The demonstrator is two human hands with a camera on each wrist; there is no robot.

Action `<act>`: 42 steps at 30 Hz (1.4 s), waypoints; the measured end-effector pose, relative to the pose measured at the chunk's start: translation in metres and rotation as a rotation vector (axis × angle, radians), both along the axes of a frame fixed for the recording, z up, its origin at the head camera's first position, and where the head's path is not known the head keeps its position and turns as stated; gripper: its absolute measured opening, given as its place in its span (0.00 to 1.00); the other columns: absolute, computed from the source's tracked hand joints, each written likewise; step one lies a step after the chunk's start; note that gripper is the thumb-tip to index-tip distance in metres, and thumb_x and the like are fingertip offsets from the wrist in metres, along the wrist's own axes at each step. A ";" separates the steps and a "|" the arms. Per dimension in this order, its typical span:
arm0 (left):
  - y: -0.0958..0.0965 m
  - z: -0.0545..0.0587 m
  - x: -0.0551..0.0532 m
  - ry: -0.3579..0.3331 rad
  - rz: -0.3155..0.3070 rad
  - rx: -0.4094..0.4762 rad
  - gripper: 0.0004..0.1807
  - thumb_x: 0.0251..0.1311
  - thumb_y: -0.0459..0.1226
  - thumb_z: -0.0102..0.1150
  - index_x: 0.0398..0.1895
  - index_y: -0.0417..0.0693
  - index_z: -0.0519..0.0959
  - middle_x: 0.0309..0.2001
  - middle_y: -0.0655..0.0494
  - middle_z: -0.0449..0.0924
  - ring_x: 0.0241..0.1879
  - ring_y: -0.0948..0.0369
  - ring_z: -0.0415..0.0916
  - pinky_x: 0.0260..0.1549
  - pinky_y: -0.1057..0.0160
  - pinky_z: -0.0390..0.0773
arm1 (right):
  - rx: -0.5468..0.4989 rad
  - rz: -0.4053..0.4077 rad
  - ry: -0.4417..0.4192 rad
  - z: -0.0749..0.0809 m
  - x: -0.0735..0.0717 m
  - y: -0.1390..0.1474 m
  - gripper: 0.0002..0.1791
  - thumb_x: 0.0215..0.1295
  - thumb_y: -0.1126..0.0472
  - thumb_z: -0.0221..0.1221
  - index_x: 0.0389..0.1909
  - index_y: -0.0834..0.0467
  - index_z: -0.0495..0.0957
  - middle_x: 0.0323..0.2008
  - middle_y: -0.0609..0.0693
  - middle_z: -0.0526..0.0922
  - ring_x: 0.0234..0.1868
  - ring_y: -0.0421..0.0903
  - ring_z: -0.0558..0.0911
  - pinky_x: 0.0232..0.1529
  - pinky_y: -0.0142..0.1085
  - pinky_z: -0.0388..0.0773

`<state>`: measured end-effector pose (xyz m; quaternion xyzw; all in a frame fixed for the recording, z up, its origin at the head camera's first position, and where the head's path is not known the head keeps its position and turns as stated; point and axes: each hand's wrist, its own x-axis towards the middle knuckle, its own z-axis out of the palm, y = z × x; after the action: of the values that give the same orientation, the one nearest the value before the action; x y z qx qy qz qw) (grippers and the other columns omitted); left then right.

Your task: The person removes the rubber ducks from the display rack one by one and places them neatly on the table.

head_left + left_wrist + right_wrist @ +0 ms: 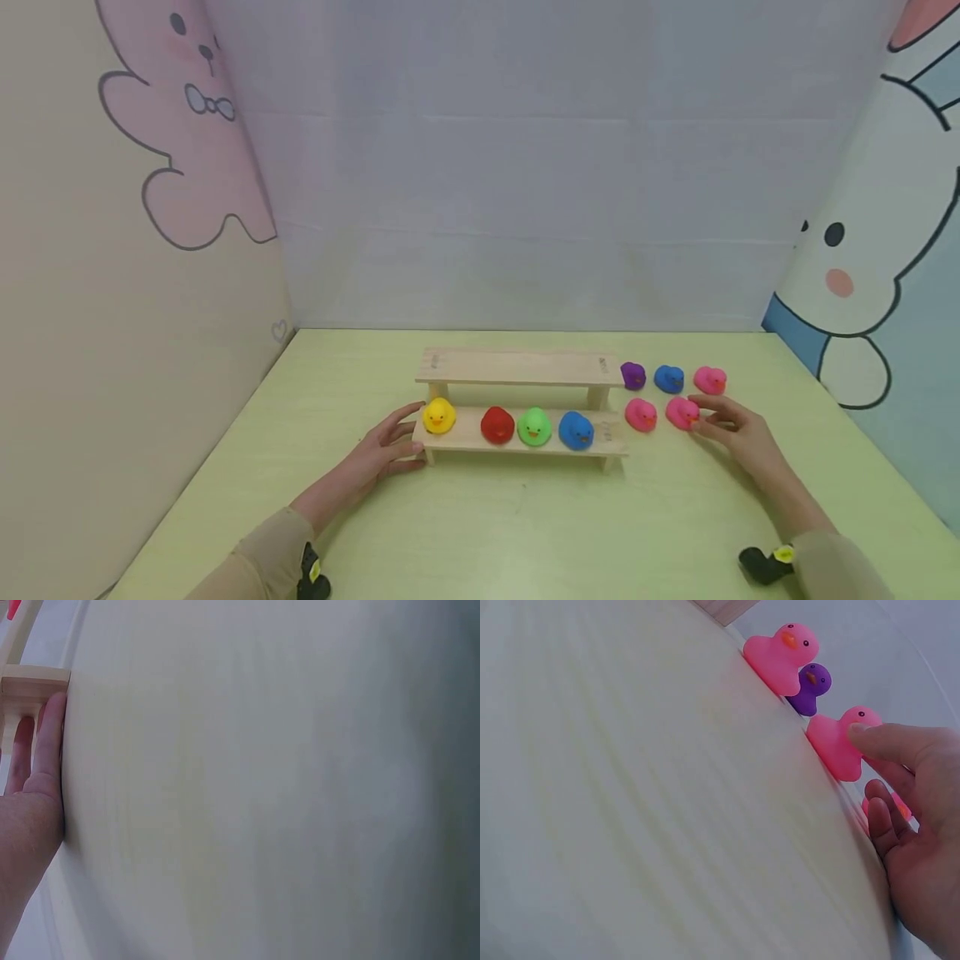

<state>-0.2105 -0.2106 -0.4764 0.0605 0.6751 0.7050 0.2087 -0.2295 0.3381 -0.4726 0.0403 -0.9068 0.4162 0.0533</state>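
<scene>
A two-tier wooden stand (517,367) holds a yellow rubber duck (438,416), a red duck (497,426), a green duck (535,427) and a blue duck (577,431) on its lower step. At that step's left end, my left hand (382,446) rests with extended fingers against the wood, as the left wrist view shows too. To the right of the stand, my right hand (738,435) pinches a pink rubber duck (836,744) between thumb and fingers, low at the table top. Another pink duck (641,415) sits just left of it.
Behind the pinched duck stand a purple duck (633,376), a second blue duck (669,379) and a further pink duck (709,380). The pale yellow-green table (480,533) meets a curtain at the back and printed panels on both sides.
</scene>
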 end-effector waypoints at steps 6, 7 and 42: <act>-0.002 -0.009 -0.004 0.003 0.016 -0.002 0.37 0.58 0.38 0.58 0.68 0.63 0.52 0.64 0.43 0.57 0.53 0.51 0.71 0.48 0.53 0.75 | -0.028 -0.006 -0.007 -0.001 0.000 0.000 0.27 0.61 0.47 0.56 0.59 0.54 0.68 0.49 0.50 0.73 0.40 0.36 0.72 0.37 0.23 0.71; -0.002 -0.011 -0.005 0.007 0.018 -0.004 0.37 0.58 0.38 0.58 0.68 0.63 0.52 0.64 0.43 0.57 0.53 0.51 0.71 0.48 0.54 0.75 | -0.031 -0.008 -0.008 -0.002 -0.001 0.000 0.27 0.60 0.47 0.56 0.59 0.54 0.68 0.49 0.50 0.73 0.40 0.36 0.72 0.37 0.23 0.71; -0.003 -0.012 -0.006 0.016 0.008 0.004 0.37 0.57 0.39 0.58 0.68 0.64 0.53 0.64 0.45 0.57 0.54 0.51 0.70 0.48 0.54 0.75 | -0.046 0.011 -0.037 -0.002 0.000 0.003 0.31 0.59 0.47 0.58 0.62 0.52 0.65 0.54 0.53 0.69 0.42 0.35 0.70 0.38 0.21 0.71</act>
<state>-0.2162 -0.2134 -0.4880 0.0636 0.6757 0.7066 0.2003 -0.2297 0.3410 -0.4745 0.0365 -0.8975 0.4381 0.0351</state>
